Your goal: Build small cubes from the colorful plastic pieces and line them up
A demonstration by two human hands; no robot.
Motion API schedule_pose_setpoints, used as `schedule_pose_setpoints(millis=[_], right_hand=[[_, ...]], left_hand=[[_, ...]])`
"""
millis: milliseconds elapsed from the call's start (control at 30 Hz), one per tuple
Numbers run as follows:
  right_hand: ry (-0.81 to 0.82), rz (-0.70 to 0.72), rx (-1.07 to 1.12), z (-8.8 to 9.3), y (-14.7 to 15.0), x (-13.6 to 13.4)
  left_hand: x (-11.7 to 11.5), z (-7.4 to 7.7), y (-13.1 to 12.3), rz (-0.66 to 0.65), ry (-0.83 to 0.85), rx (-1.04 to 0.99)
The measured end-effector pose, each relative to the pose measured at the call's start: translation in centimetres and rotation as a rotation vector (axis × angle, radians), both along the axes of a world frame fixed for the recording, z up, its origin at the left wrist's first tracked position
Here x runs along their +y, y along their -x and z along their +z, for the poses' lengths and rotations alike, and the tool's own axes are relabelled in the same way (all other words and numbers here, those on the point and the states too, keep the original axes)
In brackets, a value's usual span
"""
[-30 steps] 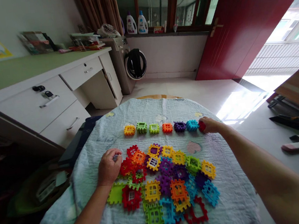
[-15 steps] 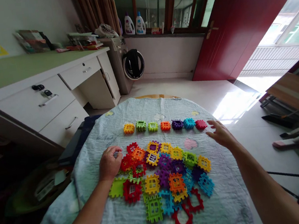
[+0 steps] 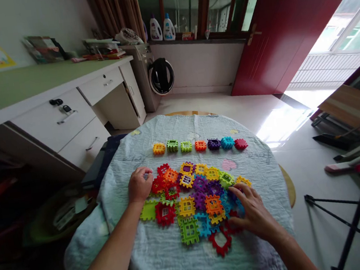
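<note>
- Right grip [image 3: 252, 208] nearer blue lattice tiles [image 3: 226, 200]: fingers spread above, tabletop's [image 3: 263, 164] right-edge side.
- Left grip [image 3: 140, 184] curled beside red tiles [image 3: 158, 185]; contents, cannot tell.

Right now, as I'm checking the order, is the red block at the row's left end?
No, the red block sits at the right end, beside the blue block.

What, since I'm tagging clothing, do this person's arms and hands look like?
The left forearm and right forearm are bare, with no sleeve, watch or bracelet in view. The left hand and right hand are ungloved; I can't make out any rings.
</note>
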State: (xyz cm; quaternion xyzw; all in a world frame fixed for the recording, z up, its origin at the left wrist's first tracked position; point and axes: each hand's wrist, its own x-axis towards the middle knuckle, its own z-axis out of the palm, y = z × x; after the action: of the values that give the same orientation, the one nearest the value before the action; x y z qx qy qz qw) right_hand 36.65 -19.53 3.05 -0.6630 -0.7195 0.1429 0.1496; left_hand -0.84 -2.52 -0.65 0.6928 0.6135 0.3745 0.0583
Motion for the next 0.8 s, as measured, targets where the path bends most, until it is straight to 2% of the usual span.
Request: schedule_pose_setpoints(millis=[100,200,300,433,567,733,800], right_hand=[[-0.047,0.026,-0.044,0.6,1.8,0.8],[-0.044,0.135,-0.028,1.4,3.7,1.3],[-0.002,0.247,0.038,2.2,5.3,1.9],[-0.014,0.297,0.168,3.3,7.0,3.6],[-0.079,0.255,0.301,3.4,8.2,5.9],[-0.097,0.04,0.634,1.4,9.6,8.7],[-0.113,0.035,0.748,0.9,10.1,9.1]], left_hand=[[0.0,0.0,0.0,0.002,-0.006,-0.014],[0.0,-0.1,0.0,0.004,-0.002,-0.016],[0.0,-0.2,0.0,0.006,0.002,-0.014],[0.0,-0.1,0.0,0.011,0.005,-0.012],[-0.1,0.1,-0.1,0.019,0.018,-0.009],[-0.1,0.1,-0.1,0.025,0.02,-0.003],[-0.1,0.1,-0.2,0.025,0.019,-0.004]])
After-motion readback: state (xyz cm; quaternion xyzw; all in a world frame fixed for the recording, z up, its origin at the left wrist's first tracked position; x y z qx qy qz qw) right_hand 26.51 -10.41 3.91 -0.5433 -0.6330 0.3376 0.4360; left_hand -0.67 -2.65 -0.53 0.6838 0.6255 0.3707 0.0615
